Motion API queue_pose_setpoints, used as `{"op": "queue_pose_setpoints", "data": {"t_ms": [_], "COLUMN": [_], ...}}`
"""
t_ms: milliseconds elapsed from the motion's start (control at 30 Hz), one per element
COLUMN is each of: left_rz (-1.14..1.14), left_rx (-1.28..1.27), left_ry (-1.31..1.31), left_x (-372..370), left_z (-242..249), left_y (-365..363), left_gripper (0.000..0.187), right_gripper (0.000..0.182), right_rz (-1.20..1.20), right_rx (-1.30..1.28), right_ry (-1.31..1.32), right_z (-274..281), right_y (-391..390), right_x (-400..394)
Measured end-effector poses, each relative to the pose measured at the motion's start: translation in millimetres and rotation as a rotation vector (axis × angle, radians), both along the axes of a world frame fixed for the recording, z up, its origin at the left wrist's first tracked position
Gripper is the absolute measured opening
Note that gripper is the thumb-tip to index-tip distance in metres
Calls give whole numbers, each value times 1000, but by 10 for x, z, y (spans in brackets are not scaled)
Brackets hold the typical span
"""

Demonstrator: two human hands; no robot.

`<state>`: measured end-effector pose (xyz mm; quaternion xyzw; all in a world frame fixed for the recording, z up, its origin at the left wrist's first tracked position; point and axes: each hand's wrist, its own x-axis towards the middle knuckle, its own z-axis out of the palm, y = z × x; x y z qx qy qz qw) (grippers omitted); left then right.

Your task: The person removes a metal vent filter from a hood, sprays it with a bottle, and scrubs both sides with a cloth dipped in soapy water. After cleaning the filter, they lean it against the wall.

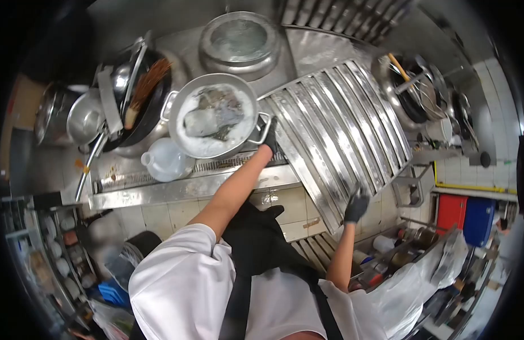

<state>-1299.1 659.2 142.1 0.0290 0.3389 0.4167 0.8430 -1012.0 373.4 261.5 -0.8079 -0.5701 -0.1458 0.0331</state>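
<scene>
A large metal slatted panel [330, 127] lies tilted on the steel counter. My left hand [269, 139], in a dark glove, is at its left edge, beside the handle of a two-handled pot; its fingers are mostly hidden. My right hand [357, 207], gloved too, is at the panel's lower right part, with its fingers closed round something thin that I cannot make out. The pot [216, 116] holds foamy white liquid with a dark cloth-like mass and a pale piece in it.
Behind the pot stands a round steel vessel [243, 45] of water. A translucent plastic jug [167, 160] sits front left. Woks with a brush [151, 82] and ladles are at left, utensils [421, 90] at right. Red [452, 212] and blue [480, 221] boards stand lower right.
</scene>
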Motion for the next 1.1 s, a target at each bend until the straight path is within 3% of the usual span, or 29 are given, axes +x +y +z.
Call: {"op": "queue_pose_setpoints", "data": {"t_ms": [33, 67, 100, 167, 200, 267, 300, 433, 500, 567, 667, 767, 800, 867, 933, 967, 1000, 1033, 1100], "left_rz": [-112, -63, -35, -300, -296, -236, -176, -195, -167, -114, -112, -30, -53, -19, 74, 108, 224, 351, 315], "left_rx": [-66, 10, 95, -26, -52, -42, -25, -17, -32, 79, 271, 475, 643, 861, 1098, 1275, 1672, 2035, 2117], "left_ry": [-89, 29, 143, -375, -294, -96, 17, 92, 109, 117, 139, 134, 390, 671, 623, 552, 1030, 1540, 1747], "left_x": [20, 27, 47, 1, 12, 159, 174, 123, 138, 167, 0, -141, -192, -328, -467, -547, -562, -562, -630], "left_z": [33, 89, 210, 855, 860, 1063, 1276, 1888, 2143, 2487, 2511, 2910, 3074, 3517, 3944, 4109, 4284, 4457, 4733], "left_y": [83, 44, -55, -446, -541, -684, -823, -1219, -1441, -1686, -1706, -1731, -1673, -1624, -1573, -1528, -1535, -1532, -1531], "left_gripper": [72, 76, 79, 84, 85, 81, 76, 52, 35, 33, 36, 37, 35, 35, 35, 36, 36, 37, 39], "right_gripper": [42, 39, 42, 42, 45, 42, 38, 37, 37, 38, 38, 29, 20, 17, 17, 16, 16, 16, 15], "right_rz": [-54, -362, -639, -69, -379, -74, -396, -528, -430, -485, -486, -481, -181, -202, -99, -268, -441, -269, 88], "right_rx": [-141, -377, -571, 138, 183, 1037, 537, 816, 702, 735, 723, 669, 716, 793, 867, 795, 699, 677, 786], "right_ry": [-119, 62, 516, 516, 947, 1938, 1226, 1490, 1375, 1711, 1885, 1862, 1873, 1923, 2128, 2310, 2479, 2591, 2395], "right_z": [-58, -206, -701, -791, -737, -966, -776, -93, -26, 144, 601, 1274, 424, 652, 232, 475, 743, 355, -363], "right_y": [-476, -734, -1087, -1611, -1664, -1733, -1879, -1896, -2172, -2308, -2377, -2210, -2492, -2260, -2069, -1856, -1619, -1396, -933], "right_x": [77, 120, 378, 297, 243, 338, 435, 458, 643, 808, 813, 516, 771, 330, 30, -168, -312, -395, -821]}}
